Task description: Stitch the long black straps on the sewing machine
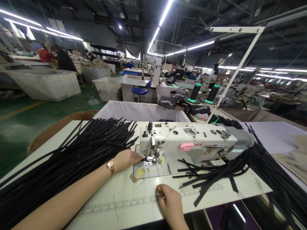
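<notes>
A white sewing machine (pixel 172 137) stands on the pale table. My left hand (pixel 126 159), with a watch (pixel 110 164) on the wrist, reaches to the left side of its presser foot (pixel 151 158). Its fingers are pinched together at a short piece of black strap (pixel 144 158), mostly hidden beside the foot. Lower down, over the printed ruler (pixel 134 201), my right hand (pixel 169 203) is curled closed around a small metallic thing (pixel 158 192) whose kind I cannot make out.
Long black straps (pixel 79 153) are heaped left of the machine. More straps (pixel 216 172) lie to its right, some overhanging the front edge. Behind stand a lined bin (pixel 144 111), thread cones (pixel 195 92) and black bags (pixel 168 101). A person (pixel 63 59) is far left.
</notes>
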### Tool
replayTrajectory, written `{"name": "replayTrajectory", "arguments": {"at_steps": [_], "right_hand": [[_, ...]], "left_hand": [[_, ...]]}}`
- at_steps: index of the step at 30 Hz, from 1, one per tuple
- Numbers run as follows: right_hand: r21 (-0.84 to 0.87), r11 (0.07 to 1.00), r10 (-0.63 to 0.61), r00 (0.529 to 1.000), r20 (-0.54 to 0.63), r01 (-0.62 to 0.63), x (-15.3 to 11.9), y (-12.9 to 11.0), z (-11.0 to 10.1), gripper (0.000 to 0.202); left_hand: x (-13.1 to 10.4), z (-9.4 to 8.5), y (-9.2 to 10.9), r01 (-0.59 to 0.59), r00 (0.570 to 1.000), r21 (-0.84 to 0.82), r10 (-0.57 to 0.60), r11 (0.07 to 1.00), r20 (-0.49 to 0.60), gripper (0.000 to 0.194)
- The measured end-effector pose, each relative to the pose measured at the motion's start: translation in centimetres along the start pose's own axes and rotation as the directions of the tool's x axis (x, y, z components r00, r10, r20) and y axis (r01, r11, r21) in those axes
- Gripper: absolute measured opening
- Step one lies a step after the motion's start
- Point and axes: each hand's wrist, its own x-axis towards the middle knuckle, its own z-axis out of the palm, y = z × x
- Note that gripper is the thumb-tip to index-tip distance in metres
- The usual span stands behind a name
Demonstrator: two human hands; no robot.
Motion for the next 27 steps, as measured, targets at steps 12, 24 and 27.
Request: {"name": "replayTrajectory", "arguments": {"at_steps": [12,24,27], "right_hand": [[-0.024,1.0,-0.01,1.0,-0.015,0.01,-0.1,-0.2,-0.1,0.018],[-0.021,1.0,-0.009,1.0,-0.017,0.008,0.0,-0.3,-0.2,0.018],[-0.02,1.0,-0.009,1.0,-0.015,0.008,0.0,-0.2,-0.1,0.018]], "left_hand": [[-1.0,0.4,1.6,0.019,0.997,0.049,-0.022,0.999,0.072,0.03],[-1.1,0.2,1.8,0.027,0.997,0.071,-0.032,0.997,0.067,0.036],[-1.0,0.0,2.5,0.045,0.991,0.108,-0.058,0.993,0.124,0.038]]}}
